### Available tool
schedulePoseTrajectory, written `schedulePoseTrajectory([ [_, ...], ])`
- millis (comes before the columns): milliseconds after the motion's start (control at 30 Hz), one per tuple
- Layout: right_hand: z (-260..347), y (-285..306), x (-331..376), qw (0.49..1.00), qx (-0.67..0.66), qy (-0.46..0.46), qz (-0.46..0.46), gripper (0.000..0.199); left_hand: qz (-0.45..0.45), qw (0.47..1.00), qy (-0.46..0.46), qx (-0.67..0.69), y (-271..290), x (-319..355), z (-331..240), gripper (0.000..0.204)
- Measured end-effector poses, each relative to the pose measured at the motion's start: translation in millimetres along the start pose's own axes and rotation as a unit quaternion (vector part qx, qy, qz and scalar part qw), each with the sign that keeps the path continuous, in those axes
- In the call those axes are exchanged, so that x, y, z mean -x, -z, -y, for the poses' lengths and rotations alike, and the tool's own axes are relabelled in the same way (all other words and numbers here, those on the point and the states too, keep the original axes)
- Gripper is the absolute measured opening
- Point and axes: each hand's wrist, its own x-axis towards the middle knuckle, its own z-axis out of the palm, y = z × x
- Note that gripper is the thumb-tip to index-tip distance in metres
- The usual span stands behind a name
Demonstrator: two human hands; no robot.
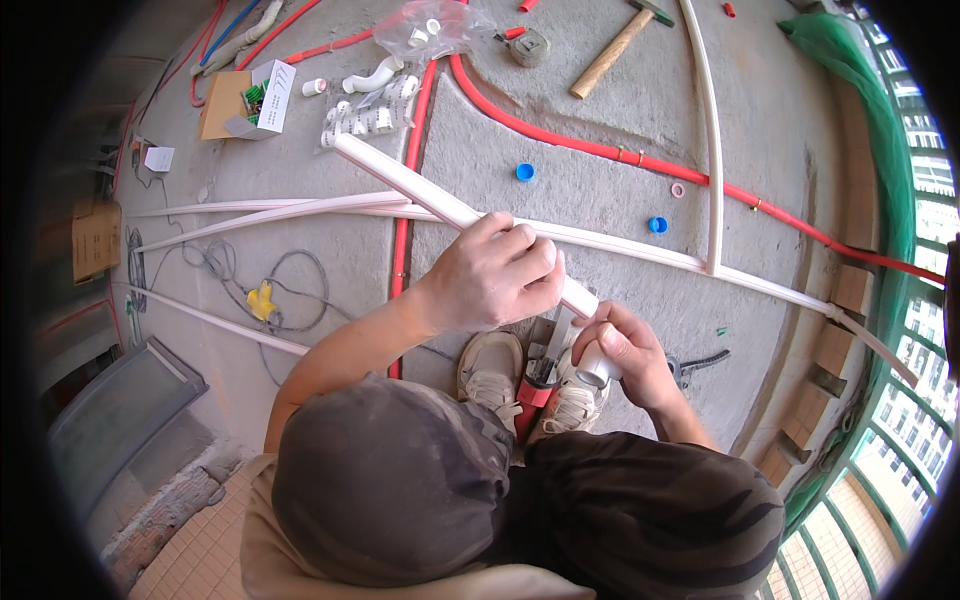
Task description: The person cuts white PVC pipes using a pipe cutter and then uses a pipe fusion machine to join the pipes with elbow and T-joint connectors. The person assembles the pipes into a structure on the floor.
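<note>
My left hand grips a long white plastic pipe near its close end; the pipe runs up and to the left over the concrete floor. My right hand holds a short white pipe fitting against that end of the pipe. Between my two shoes lies a red and grey tool, partly hidden by my hands.
Red conduit and several long white pipes cross the floor. A hammer, tape roll, bag of white fittings, open cardboard box, blue caps, cutter and grey cable lie around. Green railing at right.
</note>
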Motion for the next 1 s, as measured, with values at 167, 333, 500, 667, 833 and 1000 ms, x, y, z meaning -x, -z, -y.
schedulePoseTrajectory([
  [167, 10, -18, -3, 0.979, 0.191, 0.057, -0.049, 0.056, -0.03, 0.999, -0.013, 0.042, -7, 4, -8, 0.027],
  [333, 12, -21, -2, 0.929, 0.322, 0.132, -0.122, 0.042, -0.03, 0.998, 0.005, 0.056, -12, -2, -8, 0.027],
  [500, 10, -10, -3, 0.916, 0.359, 0.129, -0.122, 0.038, 0.132, 0.983, 0.086, 0.094, -5, 4, -13, 0.035],
  [667, -21, 23, 22, 0.968, 0.191, 0.056, -0.154, 0.055, 0.277, 0.934, 0.186, 0.126, 7, 35, -25, 0.039],
  [833, -70, 38, 44, 0.978, 0.022, -0.042, -0.201, 0.052, 0.33, 0.908, 0.232, 0.109, 10, 81, -35, 0.033],
  [1000, -86, 36, 45, 0.969, -0.124, -0.123, -0.176, 0.048, 0.323, 0.906, 0.24, 0.129, 0, 95, -42, 0.032],
])
